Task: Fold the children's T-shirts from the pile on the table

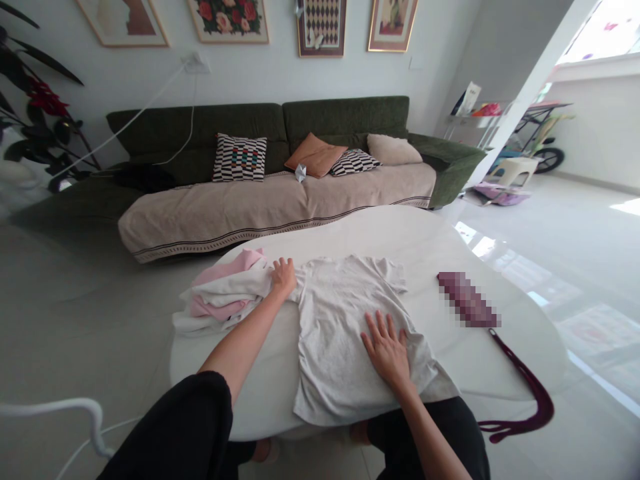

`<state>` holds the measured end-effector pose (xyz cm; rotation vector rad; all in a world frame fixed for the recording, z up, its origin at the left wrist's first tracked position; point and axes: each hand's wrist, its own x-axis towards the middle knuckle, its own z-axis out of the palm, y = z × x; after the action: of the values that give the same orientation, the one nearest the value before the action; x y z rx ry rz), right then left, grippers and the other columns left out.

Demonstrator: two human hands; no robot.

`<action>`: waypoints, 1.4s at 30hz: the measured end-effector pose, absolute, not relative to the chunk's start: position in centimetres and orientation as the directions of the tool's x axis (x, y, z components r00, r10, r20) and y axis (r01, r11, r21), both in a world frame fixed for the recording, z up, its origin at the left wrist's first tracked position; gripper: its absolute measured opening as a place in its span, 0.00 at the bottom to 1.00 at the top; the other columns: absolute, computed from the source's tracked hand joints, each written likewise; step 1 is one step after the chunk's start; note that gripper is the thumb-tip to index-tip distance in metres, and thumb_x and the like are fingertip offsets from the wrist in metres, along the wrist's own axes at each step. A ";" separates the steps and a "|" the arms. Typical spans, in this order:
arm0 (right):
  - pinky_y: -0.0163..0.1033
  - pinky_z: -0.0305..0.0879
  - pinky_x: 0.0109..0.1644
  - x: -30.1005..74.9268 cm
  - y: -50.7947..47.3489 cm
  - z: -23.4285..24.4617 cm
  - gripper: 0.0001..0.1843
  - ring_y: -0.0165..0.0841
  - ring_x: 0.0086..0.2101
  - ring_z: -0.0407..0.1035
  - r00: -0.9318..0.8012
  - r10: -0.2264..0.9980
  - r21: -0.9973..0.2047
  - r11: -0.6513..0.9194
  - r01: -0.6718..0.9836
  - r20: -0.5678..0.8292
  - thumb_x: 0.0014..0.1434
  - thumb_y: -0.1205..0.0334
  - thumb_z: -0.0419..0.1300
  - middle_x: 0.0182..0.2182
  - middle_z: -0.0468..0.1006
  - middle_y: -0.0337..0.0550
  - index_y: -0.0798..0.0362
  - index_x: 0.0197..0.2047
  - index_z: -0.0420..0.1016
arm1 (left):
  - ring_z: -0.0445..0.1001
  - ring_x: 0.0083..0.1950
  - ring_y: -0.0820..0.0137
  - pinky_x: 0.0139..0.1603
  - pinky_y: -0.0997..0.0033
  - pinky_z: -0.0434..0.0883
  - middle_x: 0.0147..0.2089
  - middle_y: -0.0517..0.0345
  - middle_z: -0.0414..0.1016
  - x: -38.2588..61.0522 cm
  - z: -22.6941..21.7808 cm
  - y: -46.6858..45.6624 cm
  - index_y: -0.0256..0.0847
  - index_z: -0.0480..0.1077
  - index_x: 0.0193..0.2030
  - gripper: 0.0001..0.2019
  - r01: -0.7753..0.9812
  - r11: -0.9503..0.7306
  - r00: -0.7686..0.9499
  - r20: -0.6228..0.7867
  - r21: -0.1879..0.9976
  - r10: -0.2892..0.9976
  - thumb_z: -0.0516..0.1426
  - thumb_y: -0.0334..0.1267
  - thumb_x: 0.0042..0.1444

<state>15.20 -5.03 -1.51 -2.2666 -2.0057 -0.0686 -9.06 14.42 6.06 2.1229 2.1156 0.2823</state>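
On the shirt [340, 333], the right hand [389, 353] lies flat, fingers [381, 327] spread (left hand [283, 277] at a sleeve [299, 287], grip unclear).

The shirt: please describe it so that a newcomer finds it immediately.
In front of the green sofa stands a white table. On its near side lies the shirt: plain pale grey, spread flat, unlike the bunched pink and white clothes beside it.

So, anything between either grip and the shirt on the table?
Nothing visible. The right grip lies flat on the light grey shirt. The left grip is at its sleeve; whether it pinches the fabric isn't clear. The pink-and-white cloth pile sits beside the left grip, not between.
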 end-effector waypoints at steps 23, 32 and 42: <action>0.52 0.43 0.59 16.5 -3.6 -0.9 0.28 0.39 0.61 0.36 0.049 0.997 -0.156 -0.039 0.987 0.060 0.60 0.51 0.39 0.62 0.46 0.43 0.48 0.63 0.44 | 0.34 0.65 0.46 0.59 0.47 0.43 0.67 0.43 0.36 -1.9 0.8 15.1 0.42 0.48 0.63 0.36 0.939 -0.171 0.214 -0.117 0.300 0.970 0.45 0.60 0.52; 0.48 0.39 0.61 20.3 -4.1 -2.4 0.33 0.35 0.61 0.35 0.066 0.994 -0.120 -0.055 0.991 0.091 0.59 0.46 0.38 0.63 0.45 0.44 0.53 0.64 0.42 | 0.36 0.66 0.56 0.61 0.52 0.46 0.67 0.52 0.39 -2.6 0.7 1.7 0.50 0.46 0.63 0.31 0.762 -0.568 0.584 0.048 0.310 0.810 0.46 0.57 0.54; 0.44 0.54 0.52 11.4 -7.4 3.4 0.19 0.38 0.51 0.57 0.009 0.987 -0.357 0.050 0.933 0.162 0.59 0.62 0.44 0.50 0.66 0.53 0.56 0.52 0.62 | 0.46 0.64 0.60 0.59 0.58 0.52 0.64 0.54 0.50 -4.6 2.2 3.9 0.51 0.55 0.59 0.30 0.789 -0.497 0.561 -0.094 0.361 0.822 0.54 0.53 0.50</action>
<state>11.39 -7.37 3.40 -1.9305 -1.9713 0.2031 -4.64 3.86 2.17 2.4360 1.3145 0.1272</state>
